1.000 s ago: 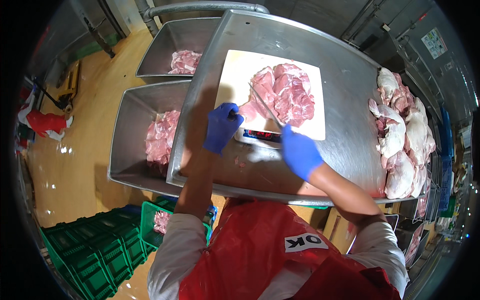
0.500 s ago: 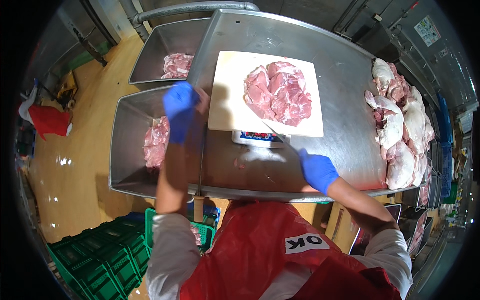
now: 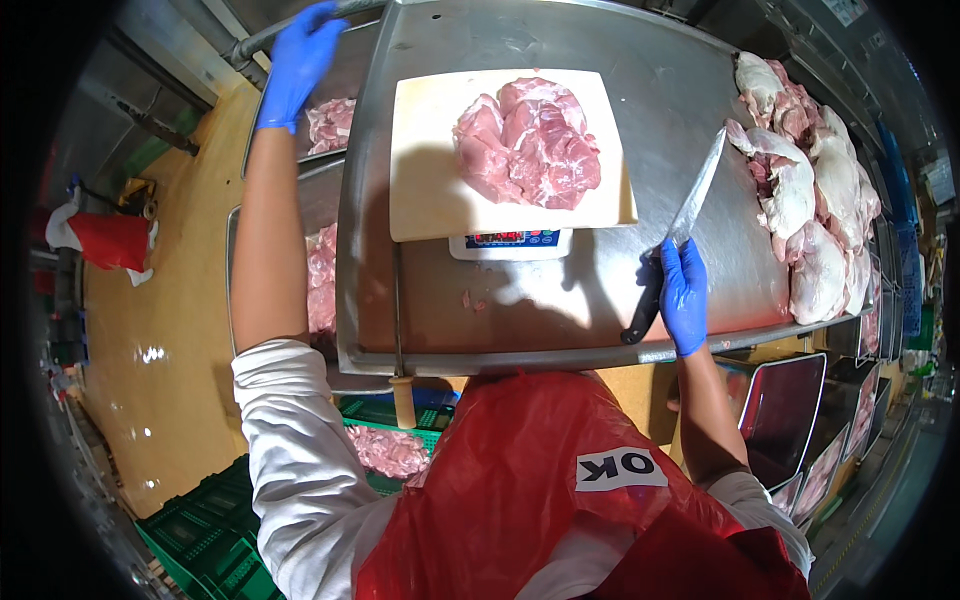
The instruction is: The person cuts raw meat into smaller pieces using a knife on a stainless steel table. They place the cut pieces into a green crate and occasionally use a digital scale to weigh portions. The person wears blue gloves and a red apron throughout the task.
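My right hand (image 3: 684, 300), in a blue glove, is closed on a knife (image 3: 697, 190) at the front right of the metal table. The blade points away and slightly right; its black handle shows left of the fingers. My left hand (image 3: 303, 65), gloved in blue too, is stretched out above the far left metal bin with fingers extended and nothing visible in it. Pink boneless meat pieces (image 3: 530, 145) lie on a white cutting board (image 3: 420, 205). Under the board sits a white scale (image 3: 512, 248) with a lit display, its front edge showing.
Pale skin-on meat pieces (image 3: 815, 190) are heaped at the table's right end. Metal bins holding meat (image 3: 330, 125) stand at left. A wooden-handled rod (image 3: 403, 400) crosses the front edge above a green crate (image 3: 370, 410). A person in a red apron (image 3: 105, 240) is far left.
My left hand has swung away over the far bin; the meat scrap seen by it earlier no longer shows. My right hand has moved right, turning the knife from the board to point away.
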A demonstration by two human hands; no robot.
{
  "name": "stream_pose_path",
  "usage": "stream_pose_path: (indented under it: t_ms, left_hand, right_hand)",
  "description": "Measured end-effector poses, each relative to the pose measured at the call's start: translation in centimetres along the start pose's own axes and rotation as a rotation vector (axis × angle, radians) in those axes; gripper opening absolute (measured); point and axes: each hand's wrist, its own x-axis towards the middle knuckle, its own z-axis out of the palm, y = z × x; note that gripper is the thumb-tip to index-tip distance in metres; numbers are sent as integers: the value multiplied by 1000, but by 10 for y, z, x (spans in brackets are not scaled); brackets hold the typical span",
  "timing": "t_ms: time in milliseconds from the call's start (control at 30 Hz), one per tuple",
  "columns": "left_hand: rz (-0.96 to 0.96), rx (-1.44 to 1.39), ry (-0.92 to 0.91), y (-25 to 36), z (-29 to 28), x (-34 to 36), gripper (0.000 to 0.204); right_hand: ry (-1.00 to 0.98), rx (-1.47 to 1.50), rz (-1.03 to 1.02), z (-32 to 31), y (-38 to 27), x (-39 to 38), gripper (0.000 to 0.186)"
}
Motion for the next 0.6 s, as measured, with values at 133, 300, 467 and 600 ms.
stream_pose_path:
  t_ms: [133,300,467,600]
  left_hand:
    - [68,0,-286,18,74,-12,48]
    - [28,-72,-637,27,151,-31,61]
    - [62,-264,-903,35,214,-48,68]
    - [55,-165,-949,35,222,-53,44]
  right_hand:
    - [1,238,88,21,7,4,20]
    - [-116,496,178,70,19,11,18]
    - [-66,554,46,117,28,32,31]
    - [62,499,3,133,17,49,29]
